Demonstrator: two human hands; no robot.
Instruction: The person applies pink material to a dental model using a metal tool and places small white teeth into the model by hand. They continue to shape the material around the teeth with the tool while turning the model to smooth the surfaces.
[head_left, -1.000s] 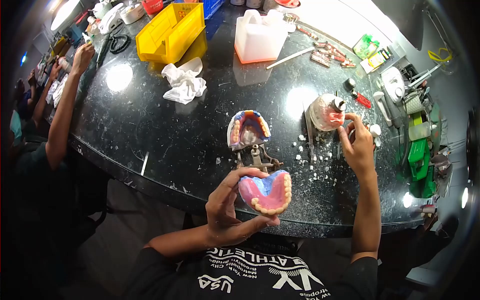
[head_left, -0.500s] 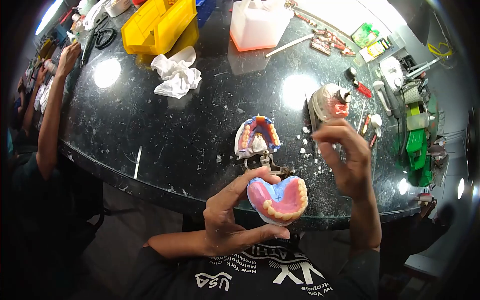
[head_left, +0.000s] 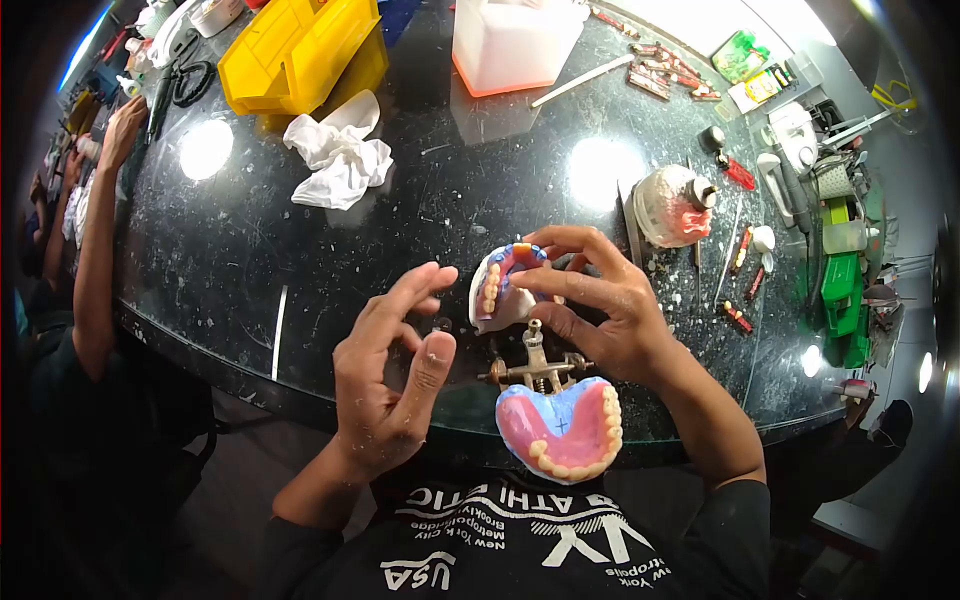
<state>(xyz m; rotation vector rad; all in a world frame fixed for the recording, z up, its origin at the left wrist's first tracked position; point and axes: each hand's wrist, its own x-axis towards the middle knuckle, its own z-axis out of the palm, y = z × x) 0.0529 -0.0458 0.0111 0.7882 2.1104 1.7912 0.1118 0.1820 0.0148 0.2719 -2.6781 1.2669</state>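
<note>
My right hand point(head_left: 610, 305) is closed around the right side of the far dental model point(head_left: 492, 292), a white plaster arch with teeth set in pink and blue wax. Part of that model is hidden by the fingers. A metal articulator point(head_left: 537, 370) stands open, joining it to the near model point(head_left: 560, 440). This near one has a row of cream teeth on pink wax over a blue base marked with a cross, and it lies at the table's front edge. My left hand point(head_left: 385, 365) hovers to the left of both, fingers apart, holding nothing.
A glass spirit lamp point(head_left: 668, 205) stands beyond my right hand, near wax sticks point(head_left: 738, 317) and white crumbs. Crumpled white tissue point(head_left: 340, 155), a yellow bin point(head_left: 295, 60) and a plastic jug point(head_left: 510, 45) are farther back. Another person's arm point(head_left: 98, 230) rests at the left.
My left hand has let go of the near model and moved left. My right hand has come from beside the lamp to the far model. The near model now lies lower, fully opened out.
</note>
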